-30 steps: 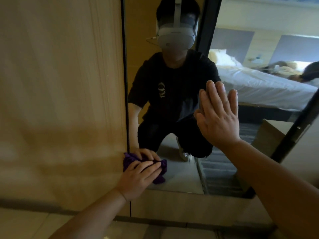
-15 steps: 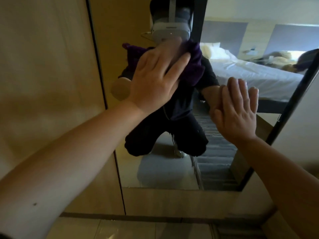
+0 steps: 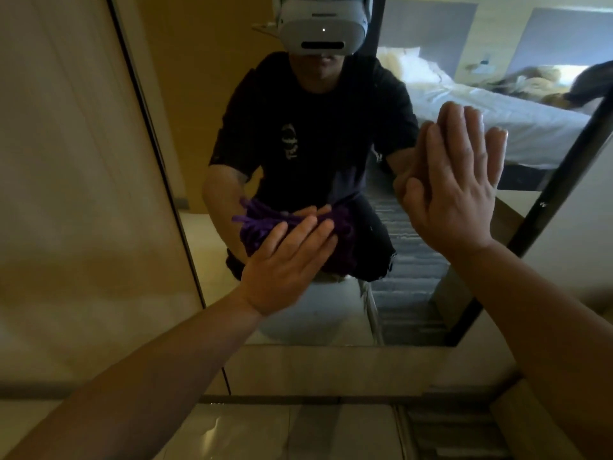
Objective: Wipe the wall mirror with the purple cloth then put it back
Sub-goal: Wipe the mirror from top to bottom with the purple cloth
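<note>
Currently, the purple cloth (image 3: 255, 227) is pressed flat against the wall mirror (image 3: 205, 180) at mid-height by the left hand (image 3: 285, 263), fingers extended over it. The right hand (image 3: 454, 194) is braced open-palmed on the glass, holding nothing. Wiping is judged under way; returning the cloth remains outstanding.

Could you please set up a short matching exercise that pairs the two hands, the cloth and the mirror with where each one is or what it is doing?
Column one:
1. left hand
2. right hand
3. purple cloth
4. wall mirror

Column two:
A. bunched up between a palm and the glass
B. flat on the glass with nothing under it
C. set beside a wooden wall panel
D. pressing the cloth with straight fingers

Pairs: 1-D, 2-B, 3-A, 4-C
</note>
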